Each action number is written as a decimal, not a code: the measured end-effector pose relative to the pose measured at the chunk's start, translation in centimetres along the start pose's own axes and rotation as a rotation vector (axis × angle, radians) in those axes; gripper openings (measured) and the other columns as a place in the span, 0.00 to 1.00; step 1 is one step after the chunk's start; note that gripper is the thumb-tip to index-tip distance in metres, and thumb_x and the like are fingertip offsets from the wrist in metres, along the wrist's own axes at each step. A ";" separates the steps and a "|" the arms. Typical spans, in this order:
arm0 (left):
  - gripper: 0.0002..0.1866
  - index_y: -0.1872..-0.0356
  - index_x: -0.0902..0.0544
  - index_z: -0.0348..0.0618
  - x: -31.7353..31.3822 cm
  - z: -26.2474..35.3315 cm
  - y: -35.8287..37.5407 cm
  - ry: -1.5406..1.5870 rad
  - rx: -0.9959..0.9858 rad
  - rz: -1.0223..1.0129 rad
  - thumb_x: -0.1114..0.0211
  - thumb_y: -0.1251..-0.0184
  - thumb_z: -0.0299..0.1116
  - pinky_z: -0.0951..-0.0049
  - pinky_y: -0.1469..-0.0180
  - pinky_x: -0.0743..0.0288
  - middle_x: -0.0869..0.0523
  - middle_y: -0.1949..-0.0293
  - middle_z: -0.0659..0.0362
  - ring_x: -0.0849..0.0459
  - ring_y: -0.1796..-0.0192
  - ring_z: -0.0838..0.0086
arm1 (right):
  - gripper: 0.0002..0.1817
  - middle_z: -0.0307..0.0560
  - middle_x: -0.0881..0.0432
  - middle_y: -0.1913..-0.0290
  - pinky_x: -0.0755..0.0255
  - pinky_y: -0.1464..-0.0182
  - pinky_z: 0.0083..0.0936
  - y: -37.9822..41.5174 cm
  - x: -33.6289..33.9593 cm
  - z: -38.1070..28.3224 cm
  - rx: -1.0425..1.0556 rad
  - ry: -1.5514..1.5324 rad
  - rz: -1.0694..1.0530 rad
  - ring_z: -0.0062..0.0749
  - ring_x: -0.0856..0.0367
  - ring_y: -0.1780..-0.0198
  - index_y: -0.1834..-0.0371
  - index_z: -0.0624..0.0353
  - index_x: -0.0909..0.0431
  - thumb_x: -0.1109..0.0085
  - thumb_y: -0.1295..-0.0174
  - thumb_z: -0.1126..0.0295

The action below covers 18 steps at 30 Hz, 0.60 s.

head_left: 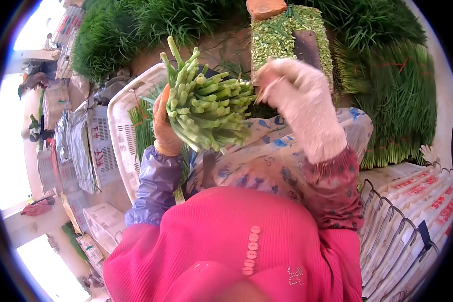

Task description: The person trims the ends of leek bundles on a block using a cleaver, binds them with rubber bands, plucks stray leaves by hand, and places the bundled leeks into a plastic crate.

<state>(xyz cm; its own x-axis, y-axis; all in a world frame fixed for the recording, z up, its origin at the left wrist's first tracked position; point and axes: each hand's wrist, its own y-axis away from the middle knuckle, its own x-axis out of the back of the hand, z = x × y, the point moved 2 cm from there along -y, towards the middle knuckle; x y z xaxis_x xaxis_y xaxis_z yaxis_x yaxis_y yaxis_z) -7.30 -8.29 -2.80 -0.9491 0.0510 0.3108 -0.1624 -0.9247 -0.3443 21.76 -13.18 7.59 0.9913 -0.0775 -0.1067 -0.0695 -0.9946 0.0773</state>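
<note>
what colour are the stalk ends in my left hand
The bundled, slender plant stalk ends are pale green, best seen in the head view.

Crate left of the stem bundle (clippings ahead, rightward).

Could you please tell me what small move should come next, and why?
Perhaps the right hand could tuck in the stalks poking from the bundle: they stand out past the rest, and the left hand is holding the bundle.

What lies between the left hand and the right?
The bunch, held in the left hand, fills most of that gap in the head view. Whether the right hand touches it is unclear.
</note>
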 end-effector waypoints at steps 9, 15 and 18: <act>0.50 0.29 0.30 0.34 -0.5 -1.0 -0.5 -0.166 -0.030 0.055 0.13 0.58 0.28 0.63 0.36 0.24 0.18 0.42 0.49 0.17 0.41 0.62 | 0.11 0.48 0.18 0.65 0.26 0.60 0.27 0.0 -0.3 0.9 0.192 0.673 -0.300 0.33 0.18 0.63 0.53 0.66 0.18 0.40 0.33 0.71; 0.56 0.29 0.30 0.35 -0.6 -0.3 -1.2 -0.209 -0.252 -0.023 0.10 0.64 0.39 0.63 0.34 0.28 0.19 0.41 0.49 0.20 0.38 0.61 | 0.11 0.33 0.20 0.68 0.33 0.64 0.15 1.1 2.3 0.5 -0.232 -0.146 -0.282 0.12 0.28 0.67 0.57 0.68 0.16 0.40 0.33 0.70; 0.59 0.28 0.31 0.36 -1.6 1.0 -1.6 -0.124 -0.247 -0.054 0.09 0.67 0.43 0.64 0.33 0.29 0.19 0.40 0.52 0.21 0.38 0.63 | 0.09 0.35 0.19 0.68 0.29 0.63 0.18 1.5 2.6 0.7 -0.199 0.045 -0.273 0.16 0.25 0.66 0.57 0.68 0.16 0.41 0.35 0.74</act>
<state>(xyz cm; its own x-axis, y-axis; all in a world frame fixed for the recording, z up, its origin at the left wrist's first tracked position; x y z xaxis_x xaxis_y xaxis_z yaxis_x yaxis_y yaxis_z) -5.25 -7.21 -1.87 -0.8998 0.0369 0.4348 -0.2867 -0.8012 -0.5252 24.15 -14.95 6.72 0.9745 0.1973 -0.1066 0.2180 -0.9448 0.2447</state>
